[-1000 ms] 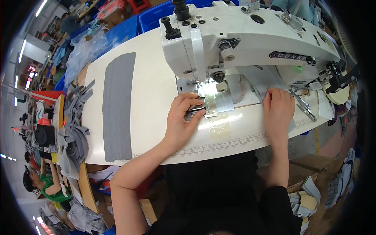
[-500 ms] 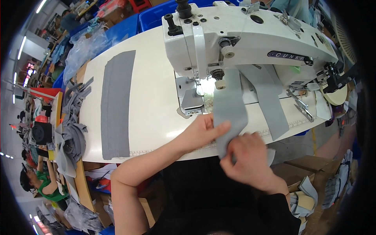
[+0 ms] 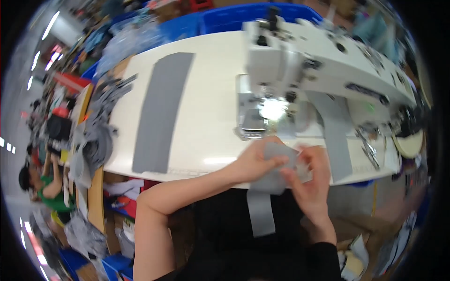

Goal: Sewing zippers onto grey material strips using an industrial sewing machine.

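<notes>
My left hand [image 3: 257, 161] and my right hand [image 3: 310, 180] both hold a narrow grey fabric strip [image 3: 262, 206] at the front edge of the white sewing table [image 3: 211, 93]. The strip's upper part is pinched between my fingers; its lower end hangs down over my lap. The white sewing machine [image 3: 318, 65] stands just behind my hands, its lit needle area [image 3: 272, 110] a little above them. A second grey strip [image 3: 337, 133] lies under the machine arm to the right. The picture is motion-blurred.
A long grey fabric strip [image 3: 161, 112] lies flat on the table's left part. A heap of grey pieces [image 3: 96, 136] sits at the left edge. Scissors [image 3: 368, 150] lie at the right. Blue bins [image 3: 243, 16] stand behind. Another person [image 3: 47, 187] works far left.
My hands left the presser-foot area and pulled the grey strip toward me off the machine bed. They now hold it together at the table's front edge. The view shifted right.
</notes>
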A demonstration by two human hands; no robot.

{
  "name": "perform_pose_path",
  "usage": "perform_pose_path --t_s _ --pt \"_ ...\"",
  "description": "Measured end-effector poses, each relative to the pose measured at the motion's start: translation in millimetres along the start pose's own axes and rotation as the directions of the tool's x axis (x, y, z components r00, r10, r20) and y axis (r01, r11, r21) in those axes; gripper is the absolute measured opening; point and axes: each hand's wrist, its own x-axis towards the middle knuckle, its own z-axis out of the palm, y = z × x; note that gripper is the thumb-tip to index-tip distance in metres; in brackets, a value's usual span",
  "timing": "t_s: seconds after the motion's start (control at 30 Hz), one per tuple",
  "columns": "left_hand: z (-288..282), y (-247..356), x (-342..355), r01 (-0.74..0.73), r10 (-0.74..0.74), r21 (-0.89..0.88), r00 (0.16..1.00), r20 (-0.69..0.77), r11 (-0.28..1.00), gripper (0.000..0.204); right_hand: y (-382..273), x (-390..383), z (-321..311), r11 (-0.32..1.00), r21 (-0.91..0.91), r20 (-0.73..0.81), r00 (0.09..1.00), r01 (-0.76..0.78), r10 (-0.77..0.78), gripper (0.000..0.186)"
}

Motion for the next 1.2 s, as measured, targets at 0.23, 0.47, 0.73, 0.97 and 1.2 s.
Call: perform_pose_path --t_s 0.23,0.47,0.73,0.97,1.2 --pt "0 -5 -5 -0.213 0.24 0.33 0.97 -0.042 0.92 0.039 47 22 19 0.993 0.076 0.145 0.987 -0.086 0.075 0.02" --pt "-173 45 -52 0.078 0.442 0.542 0.488 -0.753 0.837 0.002 69 20 37 0.962 -0.273 -0.024 0.999 0.016 -0.023 0.021" --pt "-321 6 -203 0.89 0.679 0.343 0.053 -0.732 0.301 0.021 72 24 39 0.968 -0.251 -0.054 0.999 -0.014 0.0 0.023" --pt "-309 11 -205 0.679 0.868 0.661 0.071 -0.491 0.318 0.02 70 22 39 0.973 -0.229 -0.042 0.999 0.023 -0.034 0.023" --pt "-255 19 -158 -0.173 0.528 0.507 0.11 -0.842 0.845 0.019 70 19 37 1.0 -0.017 0.002 1.0 0.015 -0.015 0.022"
